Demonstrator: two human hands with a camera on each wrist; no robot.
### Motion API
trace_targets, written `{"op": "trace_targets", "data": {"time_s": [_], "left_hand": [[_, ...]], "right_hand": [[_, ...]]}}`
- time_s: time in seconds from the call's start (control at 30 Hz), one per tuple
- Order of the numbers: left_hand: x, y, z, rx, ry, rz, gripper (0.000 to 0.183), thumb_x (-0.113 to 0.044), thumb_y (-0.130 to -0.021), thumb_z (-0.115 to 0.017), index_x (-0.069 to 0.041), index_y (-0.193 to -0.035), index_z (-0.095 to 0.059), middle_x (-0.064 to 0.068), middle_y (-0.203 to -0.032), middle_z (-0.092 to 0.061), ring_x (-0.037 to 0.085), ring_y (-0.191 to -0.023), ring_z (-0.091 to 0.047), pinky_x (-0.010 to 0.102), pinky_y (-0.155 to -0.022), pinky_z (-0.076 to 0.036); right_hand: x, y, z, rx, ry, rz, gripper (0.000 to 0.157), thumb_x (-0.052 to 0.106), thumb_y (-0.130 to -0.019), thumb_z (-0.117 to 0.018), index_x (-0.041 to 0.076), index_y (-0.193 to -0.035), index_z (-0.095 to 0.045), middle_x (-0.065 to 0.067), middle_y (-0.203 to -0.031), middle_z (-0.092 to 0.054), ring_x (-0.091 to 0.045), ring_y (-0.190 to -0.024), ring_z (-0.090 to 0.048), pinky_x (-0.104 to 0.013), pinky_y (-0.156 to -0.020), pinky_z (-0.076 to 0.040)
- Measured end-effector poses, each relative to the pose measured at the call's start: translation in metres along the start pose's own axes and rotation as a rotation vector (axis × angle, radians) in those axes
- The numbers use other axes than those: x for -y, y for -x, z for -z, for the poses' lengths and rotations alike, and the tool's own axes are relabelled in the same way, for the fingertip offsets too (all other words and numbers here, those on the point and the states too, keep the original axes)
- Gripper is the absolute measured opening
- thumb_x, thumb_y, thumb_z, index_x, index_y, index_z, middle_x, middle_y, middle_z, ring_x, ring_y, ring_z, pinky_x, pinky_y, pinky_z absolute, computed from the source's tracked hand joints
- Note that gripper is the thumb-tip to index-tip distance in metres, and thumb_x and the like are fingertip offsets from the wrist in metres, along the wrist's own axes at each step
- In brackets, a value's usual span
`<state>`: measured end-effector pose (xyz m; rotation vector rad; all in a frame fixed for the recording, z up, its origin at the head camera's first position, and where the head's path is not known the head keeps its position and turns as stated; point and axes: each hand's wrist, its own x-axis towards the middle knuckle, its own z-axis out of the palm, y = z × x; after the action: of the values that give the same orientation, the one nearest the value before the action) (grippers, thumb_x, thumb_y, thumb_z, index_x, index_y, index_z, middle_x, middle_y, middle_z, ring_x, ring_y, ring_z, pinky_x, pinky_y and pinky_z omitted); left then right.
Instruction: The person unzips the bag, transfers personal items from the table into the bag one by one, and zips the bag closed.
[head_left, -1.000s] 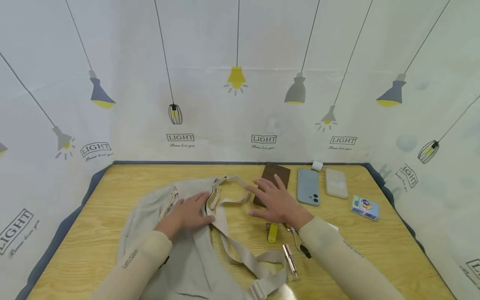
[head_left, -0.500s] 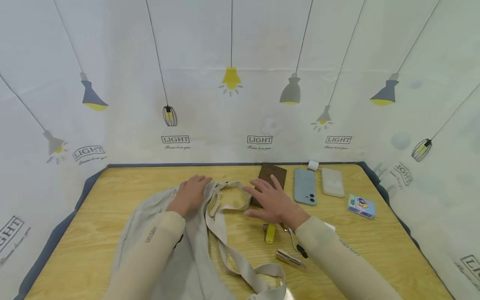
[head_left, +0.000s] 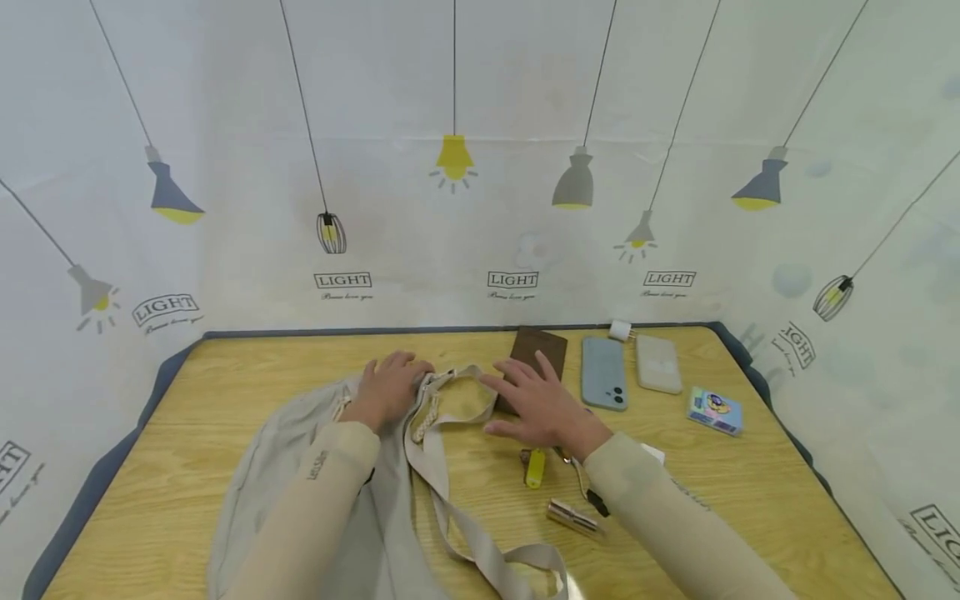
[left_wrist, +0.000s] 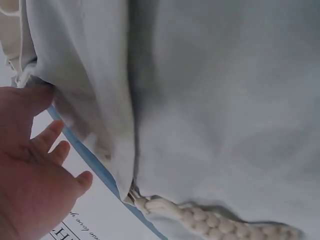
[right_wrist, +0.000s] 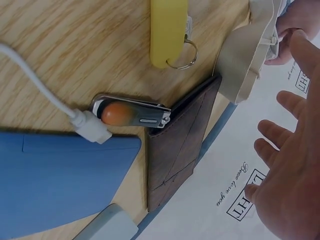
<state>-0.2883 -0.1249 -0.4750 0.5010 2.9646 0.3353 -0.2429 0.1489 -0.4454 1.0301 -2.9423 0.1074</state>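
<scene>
A pale grey backpack [head_left: 300, 500] lies on the left of the wooden table, its strap [head_left: 480, 533] trailing right. At its top edge my left hand [head_left: 386, 387] pinches the fabric by the opening, and the other fingers stand loosely apart in the left wrist view. A braided cord [left_wrist: 220, 225] hangs from the bag there. My right hand [head_left: 543, 408] hovers with spread fingers, holding nothing, beside the strap's loop and overlapping a dark brown wallet [right_wrist: 175, 150] in the head view. Nail clippers [right_wrist: 130, 112] lie against the wallet.
To the right lie a blue phone [head_left: 603, 371], a whitish flat case [head_left: 658, 364], a white plug [head_left: 620, 330] and a colourful small pack [head_left: 715, 410]. Nearer are a yellow key tag [head_left: 535, 468], a lipstick [head_left: 573, 517] and a white cable [right_wrist: 40, 82]. A printed sheet [head_left: 420, 208] walls the table.
My left hand has slid from the middle of the bag's top up to its far edge. The lipstick has rolled from upright-pointing to slantwise. My right hand stays nearly in place.
</scene>
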Motion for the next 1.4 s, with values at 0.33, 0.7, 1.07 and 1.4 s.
{"op": "trace_targets", "data": {"time_s": [0.33,0.7,1.07,1.4], "left_hand": [[0.002,0.005,0.005,-0.220,0.018,-0.051,0.011,-0.019,-0.095,-0.062,-0.025,-0.097,-0.071,0.004,-0.125,-0.060,0.030,-0.127,-0.050,0.062,-0.108,-0.030],[0.007,0.007,0.035,-0.360,0.128,-0.031,0.009,-0.018,-0.093,-0.065,-0.021,-0.095,-0.073,0.006,-0.123,-0.059,0.030,-0.124,-0.049,0.062,-0.101,-0.035],[-0.002,0.012,0.062,-0.416,0.173,0.034,0.012,-0.016,-0.091,-0.062,-0.014,-0.097,-0.073,0.007,-0.125,-0.059,0.034,-0.127,-0.048,0.064,-0.103,-0.032],[-0.013,0.013,0.077,-0.393,0.220,0.120,0.016,-0.020,-0.092,-0.062,-0.012,-0.100,-0.074,0.006,-0.125,-0.056,0.031,-0.129,-0.043,0.063,-0.108,-0.027]], "right_hand": [[0.009,-0.004,0.001,-0.092,-0.009,0.067,0.063,0.055,-0.091,-0.057,0.021,-0.143,-0.047,-0.011,-0.151,-0.042,-0.029,-0.142,-0.038,-0.063,-0.118,-0.012],[0.029,-0.030,0.008,-0.378,0.125,0.086,0.037,0.042,-0.089,-0.068,0.021,-0.120,-0.067,-0.008,-0.146,-0.047,-0.027,-0.139,-0.041,-0.062,-0.115,-0.021],[0.061,-0.062,0.018,-0.559,0.192,0.054,0.027,0.042,-0.086,-0.071,0.022,-0.104,-0.074,-0.005,-0.146,-0.046,-0.024,-0.139,-0.038,-0.060,-0.115,-0.022],[0.076,-0.078,0.014,-0.604,0.192,-0.014,0.034,0.053,-0.085,-0.068,0.025,-0.103,-0.074,-0.004,-0.146,-0.043,-0.023,-0.139,-0.036,-0.062,-0.112,-0.025]]}}
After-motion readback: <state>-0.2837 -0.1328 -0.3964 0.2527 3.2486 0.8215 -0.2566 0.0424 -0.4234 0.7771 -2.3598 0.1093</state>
